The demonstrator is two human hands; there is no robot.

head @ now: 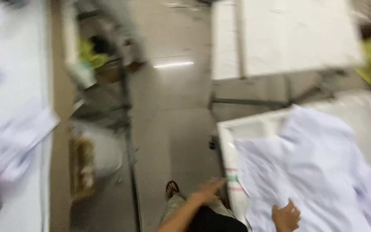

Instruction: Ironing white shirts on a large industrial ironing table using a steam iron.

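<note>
White fabric (318,172) is seen heaped on the table (237,129), its near edge pressed under the right hand (286,217), fingers curled, while the left hand (207,192) is held open just beside the table's corner.

Left hand (209,191) extended forward, fingers loosely spread, right hand (285,217) lower, palm down, fingers curled, both hands blurred

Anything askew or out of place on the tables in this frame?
The white sheets on the right table lie in a loose, skewed heap, not squared. The right hand rests on them; the left hand reaches toward the table edge. Heavy blur hides finer detail.
</note>
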